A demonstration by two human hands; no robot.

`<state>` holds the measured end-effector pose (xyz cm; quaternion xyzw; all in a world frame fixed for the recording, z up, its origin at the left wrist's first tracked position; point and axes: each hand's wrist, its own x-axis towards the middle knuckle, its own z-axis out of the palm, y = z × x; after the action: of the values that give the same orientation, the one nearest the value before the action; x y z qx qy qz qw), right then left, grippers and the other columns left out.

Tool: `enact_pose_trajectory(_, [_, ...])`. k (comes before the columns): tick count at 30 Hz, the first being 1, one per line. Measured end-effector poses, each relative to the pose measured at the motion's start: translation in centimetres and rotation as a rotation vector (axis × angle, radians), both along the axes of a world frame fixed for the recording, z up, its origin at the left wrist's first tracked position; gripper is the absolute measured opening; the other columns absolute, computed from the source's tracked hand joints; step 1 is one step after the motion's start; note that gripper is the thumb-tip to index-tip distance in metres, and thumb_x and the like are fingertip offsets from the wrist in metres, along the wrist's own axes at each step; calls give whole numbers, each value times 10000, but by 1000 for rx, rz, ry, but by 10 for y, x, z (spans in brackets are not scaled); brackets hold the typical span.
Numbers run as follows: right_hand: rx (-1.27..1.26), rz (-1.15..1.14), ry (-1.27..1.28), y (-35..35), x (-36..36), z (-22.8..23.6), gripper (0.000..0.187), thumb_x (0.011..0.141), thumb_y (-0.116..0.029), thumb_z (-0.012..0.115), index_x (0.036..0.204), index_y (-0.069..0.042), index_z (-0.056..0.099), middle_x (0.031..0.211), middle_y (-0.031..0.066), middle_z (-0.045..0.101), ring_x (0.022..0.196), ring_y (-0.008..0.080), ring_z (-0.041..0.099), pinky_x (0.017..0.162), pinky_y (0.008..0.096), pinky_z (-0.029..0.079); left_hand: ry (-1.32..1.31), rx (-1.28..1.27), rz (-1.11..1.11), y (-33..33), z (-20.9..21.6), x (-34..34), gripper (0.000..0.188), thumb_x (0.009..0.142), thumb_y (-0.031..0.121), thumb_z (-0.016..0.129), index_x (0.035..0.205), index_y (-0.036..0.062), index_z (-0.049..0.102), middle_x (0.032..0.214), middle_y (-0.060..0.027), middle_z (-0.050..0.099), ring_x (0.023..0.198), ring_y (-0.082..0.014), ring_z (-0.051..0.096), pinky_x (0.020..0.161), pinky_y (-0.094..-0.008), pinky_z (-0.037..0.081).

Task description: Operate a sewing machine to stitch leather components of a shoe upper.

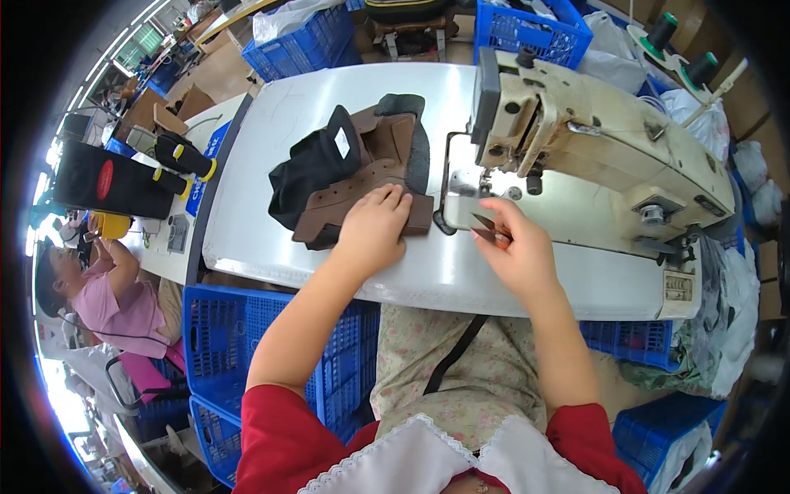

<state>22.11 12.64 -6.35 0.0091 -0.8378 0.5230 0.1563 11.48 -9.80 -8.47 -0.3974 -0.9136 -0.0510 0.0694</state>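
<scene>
Brown leather shoe upper pieces [337, 193] with eyelet holes lie on the white sewing table, joined with or lying against black fabric [313, 169] that bears a white label. Dark grey lining [418, 136] shows along their far right side. My left hand [374, 230] rests flat over the near part of the brown leather, fingers stretched out and pressing on it. In my right hand [522, 251] is a pair of small thread snips [492, 234], blades pointing left, close to the sewing machine's needle plate [471, 189].
An off-white sewing machine [592, 136] stands at the right of the table [255, 181]. Blue crates [300, 41] sit behind it, and another blue crate [247, 329] is below its near left edge. A co-worker in a pink shirt [119, 300] works at the far left. Thread cones [661, 31] stand upper right.
</scene>
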Motion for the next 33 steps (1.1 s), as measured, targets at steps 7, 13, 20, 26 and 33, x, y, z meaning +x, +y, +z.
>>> enact_pose_trajectory(7, [563,44,-16,-28,-29,-15,346,807,-110,629,1152,-101,602,825,78,621,779,270,647,678,395,511,8,27,-13,-42,3,16,664,610,79,647,1265,10,569,1356,-154,534,1284,-299,472,1049,-407,409])
enact_pose_trajectory(13, [867,54,-46,-51,-45,-19,328,836,-96,547,1149,-98,643,843,66,628,818,242,648,642,385,524,58,50,-24,-45,1,20,697,589,78,660,1277,14,562,1375,-157,517,1298,-298,460,1068,-409,391])
enact_pose_trajectory(20, [890,84,-28,-61,-56,-21,289,834,-95,558,1104,-74,659,851,71,655,814,244,655,658,372,539,82,59,-45,-44,0,21,712,577,75,663,1278,12,558,1369,-163,520,1300,-300,461,1076,-415,385])
enact_pose_trajectory(26, [710,12,17,-48,-53,-18,271,845,-126,611,1107,-127,677,791,78,635,748,264,645,636,390,505,66,44,-41,-49,3,27,698,582,69,661,1271,16,561,1368,-155,522,1302,-300,458,1080,-421,381])
enact_pose_trajectory(33, [344,-63,-20,-37,-65,-23,326,828,-128,644,1153,-110,636,855,103,655,764,298,651,671,415,509,69,50,-82,-63,5,41,692,574,60,662,1258,17,568,1360,-154,527,1287,-310,476,1065,-432,399])
